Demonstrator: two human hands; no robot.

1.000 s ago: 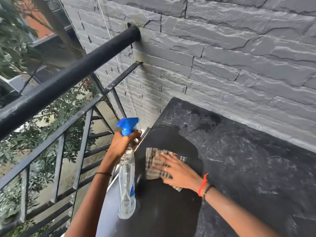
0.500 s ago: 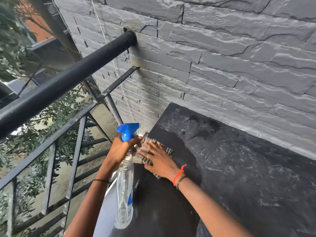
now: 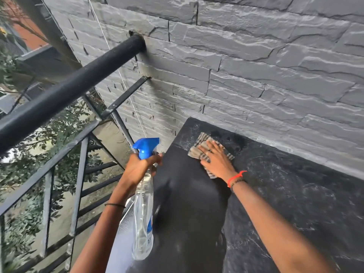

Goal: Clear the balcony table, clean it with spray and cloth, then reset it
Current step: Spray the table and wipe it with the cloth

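The black table top [image 3: 275,194] stands against the grey stone wall, with a darker wet band running down its left part. My right hand [image 3: 215,159] lies flat, fingers straight, on a checked cloth [image 3: 199,147] near the table's far left corner. My left hand [image 3: 140,167] grips the neck of a clear spray bottle [image 3: 142,217] with a blue trigger head [image 3: 145,147]. The bottle hangs upright beside the table's left edge.
A black metal railing [image 3: 65,91] with slanted bars runs along the left, meeting the stone wall [image 3: 256,75]. Trees and ground lie far below beyond it. The dry right part of the table shows pale dusty streaks.
My right hand has slid the cloth away from me, from the table's left middle to its far left corner. The bottle in my left hand has stayed beside the edge.
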